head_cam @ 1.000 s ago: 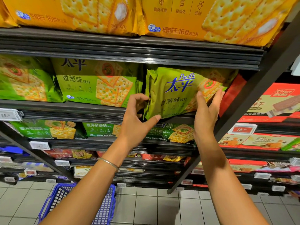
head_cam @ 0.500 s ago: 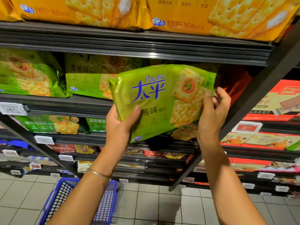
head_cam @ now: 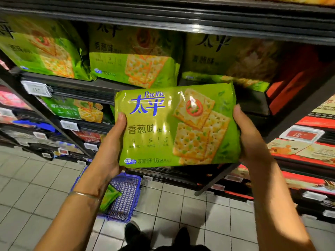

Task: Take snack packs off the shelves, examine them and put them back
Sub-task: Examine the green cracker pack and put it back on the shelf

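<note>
Drawn off the shelf (head_cam: pixel 81 86) since earlier, now held level just in front of it: green cracker pack (head_cam: pixel 177 125). Curled round its short ends: left hand (head_cam: pixel 110 147), right hand (head_cam: pixel 253 140). Likely light, slick film, brittle contents; best gripped by the ends, unsqueezed.

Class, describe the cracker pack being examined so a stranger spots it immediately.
Find the dark shelving lined with green cracker packs. Before it, the left hand and right hand grip one Pacific pack. Unlike those, it is held, not shelved.
</note>
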